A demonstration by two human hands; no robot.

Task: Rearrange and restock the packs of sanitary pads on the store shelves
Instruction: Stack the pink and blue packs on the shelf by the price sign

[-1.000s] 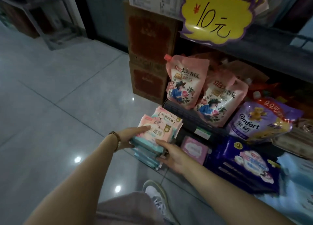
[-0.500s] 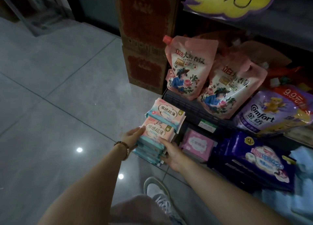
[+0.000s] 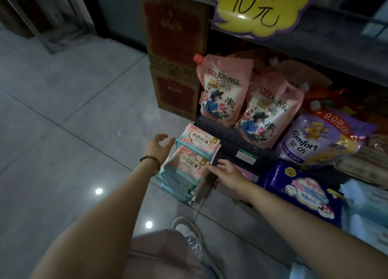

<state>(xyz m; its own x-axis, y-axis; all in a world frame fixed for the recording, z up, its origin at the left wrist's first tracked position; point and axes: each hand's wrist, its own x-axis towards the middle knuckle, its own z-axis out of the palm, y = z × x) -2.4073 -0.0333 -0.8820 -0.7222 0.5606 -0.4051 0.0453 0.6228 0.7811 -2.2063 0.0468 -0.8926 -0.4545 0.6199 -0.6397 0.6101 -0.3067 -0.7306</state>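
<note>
- Neither hand grips anything. Left hand (image 3: 160, 148) is open with fingers loosely spread, just beside the left edge of the rear pad pack (image 3: 197, 140); whether it touches, I cannot tell.
- Right hand (image 3: 228, 173) is open too, with straight fingertips (image 3: 211, 168) laid against the right edge of the front stack of pad packs (image 3: 185, 171).
- Front stack: pink and teal packs piled at a tilt at the left end of the lowest shelf level, low by the floor (image 3: 63, 131). Rear pack sits just behind and above it, touching it, same print.
- Beaded bracelet (image 3: 150, 160) on the left wrist.
- On the black shelf (image 3: 237, 146) above and right: two pink spouted pouches (image 3: 222, 89), leaning, side by side; purple softener bag (image 3: 310, 140) to their right.
- Dark blue pack (image 3: 304, 188) lies right of the right forearm; a small pink pack (image 3: 246, 174) shows partly behind that hand.
- Yellow price sign (image 3: 260, 8) hangs at the top; brown cardboard boxes (image 3: 174, 37) are stacked left of the shelf.
- Shoe (image 3: 189, 230) is on the grey tiles below the stack.
</note>
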